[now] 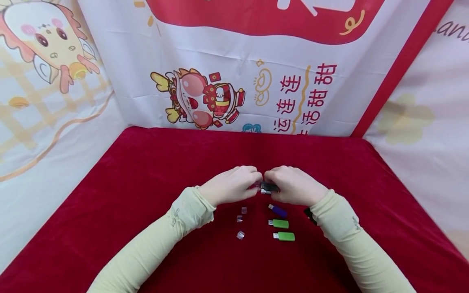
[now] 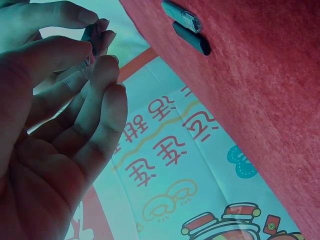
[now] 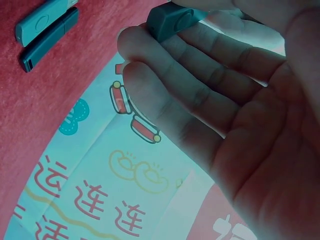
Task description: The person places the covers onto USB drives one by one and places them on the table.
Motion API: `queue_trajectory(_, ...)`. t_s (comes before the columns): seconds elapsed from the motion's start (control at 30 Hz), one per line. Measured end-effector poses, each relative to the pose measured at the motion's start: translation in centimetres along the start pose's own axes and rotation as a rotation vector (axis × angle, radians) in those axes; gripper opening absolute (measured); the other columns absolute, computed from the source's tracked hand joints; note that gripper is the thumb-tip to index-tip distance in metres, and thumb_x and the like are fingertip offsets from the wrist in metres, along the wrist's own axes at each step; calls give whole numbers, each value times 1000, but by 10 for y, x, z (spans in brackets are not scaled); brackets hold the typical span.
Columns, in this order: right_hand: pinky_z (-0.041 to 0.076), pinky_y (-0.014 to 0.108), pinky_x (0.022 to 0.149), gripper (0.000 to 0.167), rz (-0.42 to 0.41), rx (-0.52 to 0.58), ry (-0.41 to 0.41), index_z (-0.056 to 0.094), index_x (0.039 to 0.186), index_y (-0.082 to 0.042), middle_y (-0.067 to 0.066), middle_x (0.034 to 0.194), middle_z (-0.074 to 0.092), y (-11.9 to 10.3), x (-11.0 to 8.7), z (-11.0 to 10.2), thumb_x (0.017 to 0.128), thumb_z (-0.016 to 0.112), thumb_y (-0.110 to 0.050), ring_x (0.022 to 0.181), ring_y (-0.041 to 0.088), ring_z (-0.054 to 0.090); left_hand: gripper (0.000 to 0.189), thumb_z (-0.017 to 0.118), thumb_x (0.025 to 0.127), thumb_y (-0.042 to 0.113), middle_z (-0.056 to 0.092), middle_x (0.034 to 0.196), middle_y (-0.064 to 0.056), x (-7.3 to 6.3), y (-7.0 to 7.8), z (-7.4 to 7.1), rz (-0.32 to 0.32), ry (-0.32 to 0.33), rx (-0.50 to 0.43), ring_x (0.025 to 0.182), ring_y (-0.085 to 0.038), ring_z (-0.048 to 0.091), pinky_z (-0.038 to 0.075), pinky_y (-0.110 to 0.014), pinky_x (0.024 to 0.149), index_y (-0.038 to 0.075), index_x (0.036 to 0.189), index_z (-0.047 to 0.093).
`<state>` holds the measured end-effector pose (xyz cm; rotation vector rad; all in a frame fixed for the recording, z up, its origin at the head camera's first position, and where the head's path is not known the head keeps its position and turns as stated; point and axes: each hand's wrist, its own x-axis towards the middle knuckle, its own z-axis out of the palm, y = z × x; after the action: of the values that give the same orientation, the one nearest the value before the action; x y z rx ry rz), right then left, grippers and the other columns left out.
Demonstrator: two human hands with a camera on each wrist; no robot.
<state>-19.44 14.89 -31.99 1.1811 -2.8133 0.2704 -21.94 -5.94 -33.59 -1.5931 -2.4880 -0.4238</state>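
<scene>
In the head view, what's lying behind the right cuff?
Part of a dark object shows on the red cloth, at the inner edge of the right cuff. The cuff covers the rest, so its full shape and anything else there cannot be told.

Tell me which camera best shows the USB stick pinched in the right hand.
The right wrist view: there the USB stick in the right hand looks large, its oval mark visible, though one end is hidden. The head view shows it small, partly covered; the left wrist view, only a dark part of it.
</scene>
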Motion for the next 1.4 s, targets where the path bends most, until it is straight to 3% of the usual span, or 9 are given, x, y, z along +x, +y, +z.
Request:
queue_trajectory(0.37,49,24,61,24,-76,-6,76,62,79,-11,-2,72,57,0,2,0,72,85,-10,63,9,52,9,71,90,13,60,85,-1,1,2,0,0,7,39,78,-13,59,49,-23,72,8,94,64)
queue_trajectory(0.63,51,24,64,25,-98,12,125,65,84,-8,1,78,58,2,1,-2,72,87,-11,68,13,57,8,69,91,14,60,86,-3,1,2,-3,-6,56,60,78,-14,59,50,-24,72,8,94,66)
queue_trajectory(0.9,54,27,68,30,-94,-5,208,66,87,-5,3,82,59,5,2,-5,67,89,-4,72,15,60,12,68,92,13,57,89,-3,1,0,-6,-36,151,33,79,-12,58,50,-22,72,5,100,67)
queue_trajectory(1.07,54,28,69,26,-118,-12,251,66,87,-4,4,83,59,7,1,-4,71,86,-1,73,16,61,13,65,94,15,56,90,-3,-1,1,-6,-71,155,23,77,-9,56,49,-20,71,5,102,66)
queue_trajectory(1.4,54,30,69,26,-105,-4,264,66,89,-5,4,85,60,6,-1,-5,71,84,2,74,18,62,14,62,96,23,54,85,1,-2,1,-5,-107,155,121,69,-9,54,49,-23,61,10,99,67)
